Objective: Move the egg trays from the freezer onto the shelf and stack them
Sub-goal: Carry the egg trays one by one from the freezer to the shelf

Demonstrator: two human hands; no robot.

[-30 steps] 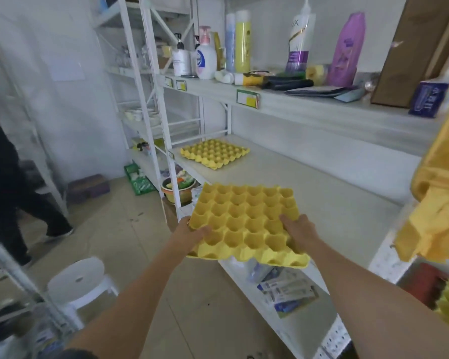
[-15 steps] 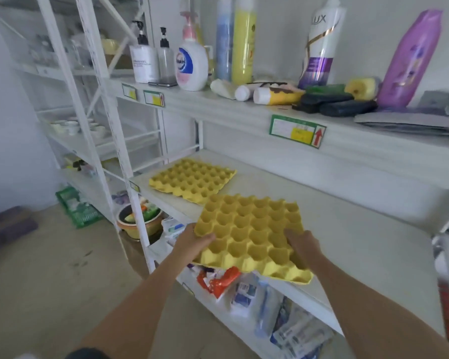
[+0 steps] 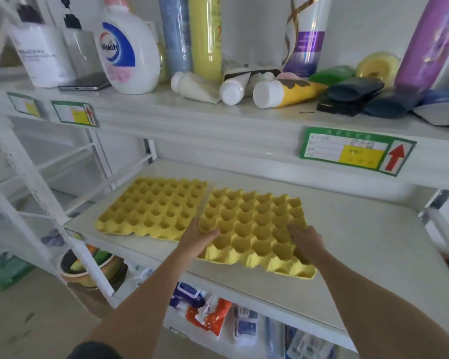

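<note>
Item: held egg tray, yellow, cups up. I have it over the middle shelf, just right of the resting egg tray, its left edge overlapping that tray's right edge; contact cannot be told. Left hand: grip closed on the held tray's near-left edge, thumb in a cup. Right hand: grip closed on its near-right side, fingers in the cups. Resting tray lies flat at the shelf's left end. Upper shelf above: bottles, tubes.
</note>
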